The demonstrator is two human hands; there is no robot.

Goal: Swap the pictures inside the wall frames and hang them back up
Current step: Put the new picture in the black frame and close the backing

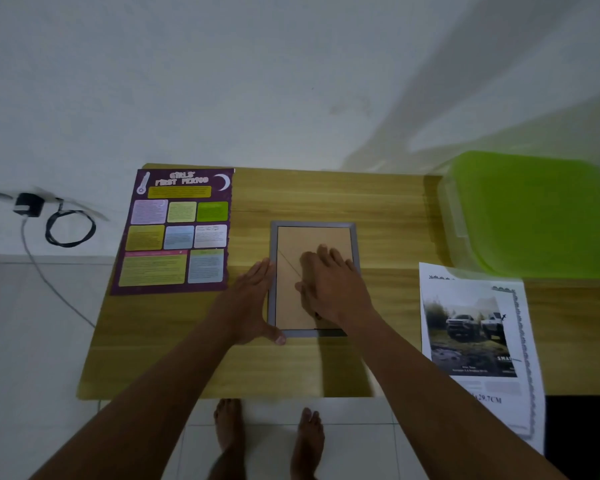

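A grey picture frame lies face down mid-table. The left hand braces its left edge, flat; the right hand presses flat on its brown backing. A purple poster lies left, a truck print right.

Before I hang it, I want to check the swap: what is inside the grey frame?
Only the brown backing board shows inside the grey frame, face down under the right hand. Any picture beneath is covered.
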